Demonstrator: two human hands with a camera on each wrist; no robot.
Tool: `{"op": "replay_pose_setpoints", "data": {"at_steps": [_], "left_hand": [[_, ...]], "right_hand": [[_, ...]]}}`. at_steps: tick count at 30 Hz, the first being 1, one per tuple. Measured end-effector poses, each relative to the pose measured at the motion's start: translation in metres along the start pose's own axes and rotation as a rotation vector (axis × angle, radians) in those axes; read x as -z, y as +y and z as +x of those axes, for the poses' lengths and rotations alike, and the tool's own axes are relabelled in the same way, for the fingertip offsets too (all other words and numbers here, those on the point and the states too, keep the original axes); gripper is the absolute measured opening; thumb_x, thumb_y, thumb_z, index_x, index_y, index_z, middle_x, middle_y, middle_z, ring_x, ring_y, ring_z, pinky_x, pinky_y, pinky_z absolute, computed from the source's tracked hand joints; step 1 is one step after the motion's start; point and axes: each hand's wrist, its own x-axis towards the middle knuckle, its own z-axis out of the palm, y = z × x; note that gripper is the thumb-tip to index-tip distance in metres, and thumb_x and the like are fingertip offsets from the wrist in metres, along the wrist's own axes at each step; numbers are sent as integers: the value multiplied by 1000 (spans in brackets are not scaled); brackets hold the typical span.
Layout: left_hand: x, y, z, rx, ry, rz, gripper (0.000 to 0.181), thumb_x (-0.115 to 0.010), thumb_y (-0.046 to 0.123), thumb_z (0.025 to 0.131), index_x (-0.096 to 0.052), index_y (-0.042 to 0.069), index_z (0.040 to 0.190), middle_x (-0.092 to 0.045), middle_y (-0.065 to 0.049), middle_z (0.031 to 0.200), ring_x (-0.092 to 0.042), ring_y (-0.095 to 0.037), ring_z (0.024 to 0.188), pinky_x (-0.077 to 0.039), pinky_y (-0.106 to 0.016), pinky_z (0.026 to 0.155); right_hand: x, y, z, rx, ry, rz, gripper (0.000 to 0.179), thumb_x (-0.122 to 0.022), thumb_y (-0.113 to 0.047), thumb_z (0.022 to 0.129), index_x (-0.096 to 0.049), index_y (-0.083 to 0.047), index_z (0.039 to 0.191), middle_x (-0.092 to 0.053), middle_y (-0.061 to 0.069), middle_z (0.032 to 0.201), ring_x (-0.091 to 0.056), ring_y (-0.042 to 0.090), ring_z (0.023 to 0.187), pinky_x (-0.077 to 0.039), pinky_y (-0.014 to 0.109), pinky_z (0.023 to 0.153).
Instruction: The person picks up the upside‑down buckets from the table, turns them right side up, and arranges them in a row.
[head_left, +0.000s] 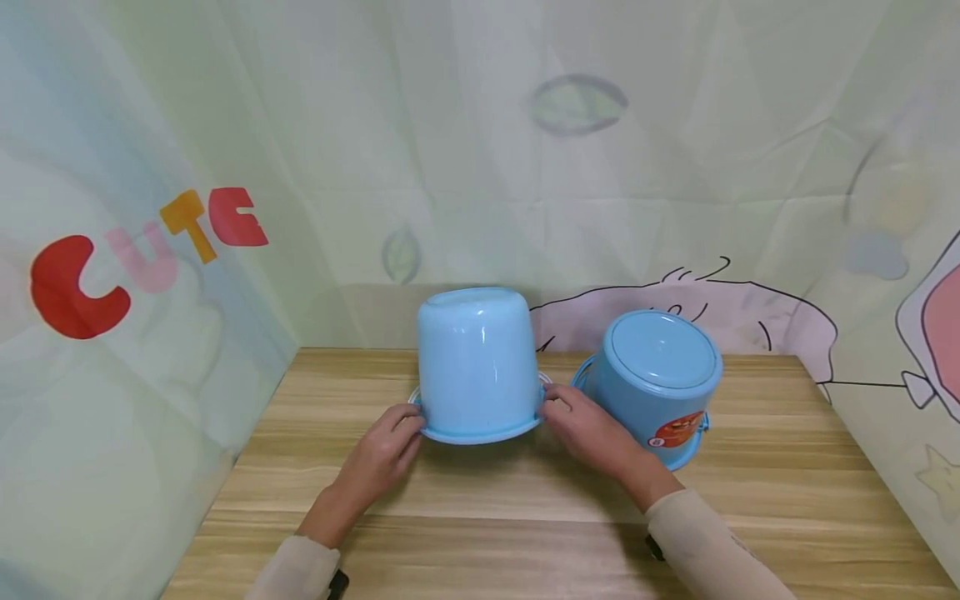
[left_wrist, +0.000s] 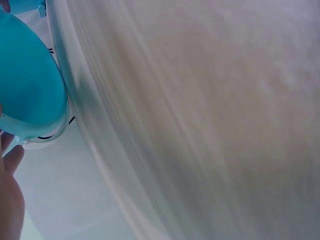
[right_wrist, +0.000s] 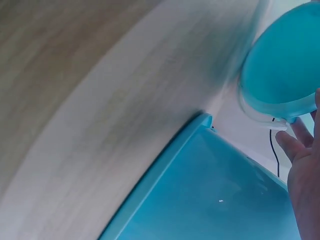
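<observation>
A light blue plastic bucket [head_left: 478, 367] is upside down between the two hands, its rim tilted up off the wooden table at the near side. My left hand [head_left: 384, 446] pinches the rim on the left, and my right hand [head_left: 588, 433] grips it on the right. Both wrist views look up at the bucket's hollow inside, with the left hand [left_wrist: 11, 185] and the right hand [right_wrist: 305, 165] at its rim. A pale handle hangs at the far side of the rim.
Right of the hands a second blue bucket [head_left: 663, 367], with an orange sticker [head_left: 678, 429], stands upside down on the wooden table [head_left: 480, 533]. A printed cloth backdrop [head_left: 360, 125] rises behind the table's back edge and along both sides.
</observation>
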Motion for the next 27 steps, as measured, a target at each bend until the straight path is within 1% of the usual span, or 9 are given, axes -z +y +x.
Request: {"op": "replay_pose_setpoints", "data": {"at_steps": [2, 4, 5, 7, 9, 11, 14, 21, 27], "left_hand": [[0, 1, 0, 13, 10, -6, 30, -79, -10, 76, -68, 0, 102, -68, -17, 110, -70, -31, 104, -59, -41, 91], [1, 1, 1, 25, 21, -13, 33, -81, -11, 75, -69, 0, 103, -69, -17, 111, -70, -31, 104, -59, -41, 91], [1, 2, 1, 33, 24, -16, 33, -80, -11, 76, -69, 0, 104, -69, -16, 111, -70, -31, 104, -59, -41, 92], [2, 3, 1, 46, 30, -17, 24, -78, -7, 84, -69, 0, 106, -68, -16, 112, -70, -31, 104, -59, -41, 92], [2, 3, 1, 52, 38, -15, 10, -69, 4, 98, -69, -1, 107, -68, -15, 112, -70, -30, 104, -59, -41, 92], [3, 4, 2, 52, 43, -9, 23, -55, 17, 107, -69, -1, 107, -68, -15, 111, -69, -29, 104, -59, -40, 92], [3, 6, 2, 41, 55, 3, 42, -40, 29, 111, -69, -1, 108, -67, -14, 110, -69, -28, 102, -59, -38, 92], [4, 8, 4, 32, 76, 5, 40, -41, 28, 111, -69, -1, 108, -66, -13, 109, -68, -26, 102, -58, -34, 92], [5, 11, 9, 23, 108, -4, 37, -44, 26, 111, -69, 0, 106, -66, -11, 106, -68, -24, 98, -58, -35, 88]], "right_hand": [[1, 0, 0, 29, 37, -23, 15, -62, -6, 101, -61, -10, 115, -63, 10, 126, -64, 23, 121, -56, 37, 101], [1, 1, 1, 128, 76, -102, 23, -70, 0, 94, -61, -4, 114, -62, 16, 123, -64, 30, 122, -56, 41, 101], [2, 1, 1, 136, 90, -113, 26, -73, 1, 91, -60, -5, 114, -62, 16, 123, -65, 30, 121, -57, 41, 101], [2, 0, 2, 146, 112, -124, 32, -77, 3, 87, -60, -5, 113, -62, 15, 122, -65, 29, 119, -57, 40, 100], [3, -1, 2, 144, 122, -126, 36, -80, 4, 84, -60, -5, 114, -63, 15, 122, -66, 29, 118, -58, 39, 98], [4, -2, 2, 139, 123, -120, 37, -80, 4, 84, -61, -5, 115, -63, 15, 122, -66, 29, 117, -58, 39, 98], [5, -4, 2, 138, 116, -111, 37, -79, 5, 84, -61, -4, 116, -63, 15, 123, -66, 30, 119, -59, 40, 97], [8, -6, 0, 120, 107, -121, 32, -74, 2, 91, -61, -4, 119, -63, 16, 127, -66, 28, 118, -59, 39, 97], [11, -7, -3, 103, 123, -139, 32, -76, 2, 89, -61, -4, 117, -64, 15, 125, -67, 25, 112, -60, 38, 93]]}}
